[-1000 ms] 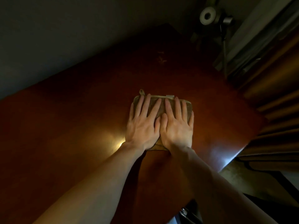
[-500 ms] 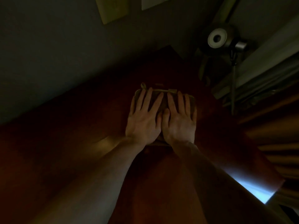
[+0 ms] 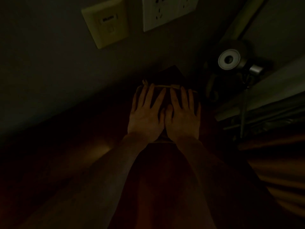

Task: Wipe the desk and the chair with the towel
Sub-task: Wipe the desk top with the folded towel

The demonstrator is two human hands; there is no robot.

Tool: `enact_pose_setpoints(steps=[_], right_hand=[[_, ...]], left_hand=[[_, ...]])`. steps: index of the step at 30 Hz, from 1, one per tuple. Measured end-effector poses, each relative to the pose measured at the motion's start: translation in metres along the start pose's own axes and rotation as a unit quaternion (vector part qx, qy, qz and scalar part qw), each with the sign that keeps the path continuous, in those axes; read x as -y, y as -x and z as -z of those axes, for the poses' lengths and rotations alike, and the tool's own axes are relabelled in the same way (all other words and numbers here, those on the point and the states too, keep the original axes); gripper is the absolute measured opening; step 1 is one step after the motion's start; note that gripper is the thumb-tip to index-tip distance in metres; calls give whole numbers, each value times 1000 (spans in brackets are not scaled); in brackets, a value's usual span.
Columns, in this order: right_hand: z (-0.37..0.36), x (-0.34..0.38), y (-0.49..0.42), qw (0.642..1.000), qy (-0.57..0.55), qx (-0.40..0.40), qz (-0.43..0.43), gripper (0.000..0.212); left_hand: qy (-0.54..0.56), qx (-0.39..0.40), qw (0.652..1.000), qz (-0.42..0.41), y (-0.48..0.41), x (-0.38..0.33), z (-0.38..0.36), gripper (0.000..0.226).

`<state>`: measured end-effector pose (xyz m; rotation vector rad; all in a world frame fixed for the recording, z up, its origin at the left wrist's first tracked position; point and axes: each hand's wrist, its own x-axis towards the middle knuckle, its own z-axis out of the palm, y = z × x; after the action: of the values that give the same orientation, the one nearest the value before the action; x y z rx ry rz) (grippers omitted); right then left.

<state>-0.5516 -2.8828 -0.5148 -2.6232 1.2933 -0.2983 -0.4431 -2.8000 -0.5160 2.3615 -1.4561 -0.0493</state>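
at the far corner of the desk (image 3: 165,171), two flat hands press a folded towel (image 3: 167,96) down.
left hand (image 3: 145,116) and right hand (image 3: 183,118) lie side by side, thumbs together, fingers straight and slightly spread, pinching nothing; the towel sits directly beneath the palms, its hemmed edge showing just past the fingertips. it looks soft, light and limp, likely to bunch or slide on the polished wood unless weight is kept on it, so flat pressure over the middle suits wiping; to lift it, a pinch at the folded edge beyond the fingertips should do. ahead of the fingertips is the wall (image 3: 66,71) with a socket plate (image 3: 168,12); right of the right hand stands a lamp (image 3: 229,59).
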Motion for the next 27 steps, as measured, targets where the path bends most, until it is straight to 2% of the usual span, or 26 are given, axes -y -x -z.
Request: enact_pose_setpoints(steps=[14,20,27], right_hand=[[-4,-1,-69,999,-19,-25,9,60],[-6,-1,-90,999,-14,-25,26,60],[-9,-4,-117,997,-33,-30,65,64]], left_hand=[[-6,10,1000,4,-66,14,-4,58],[2,41,999,34,-85,17,-4,61],[29,29,996,80,-98,18,-8,63]])
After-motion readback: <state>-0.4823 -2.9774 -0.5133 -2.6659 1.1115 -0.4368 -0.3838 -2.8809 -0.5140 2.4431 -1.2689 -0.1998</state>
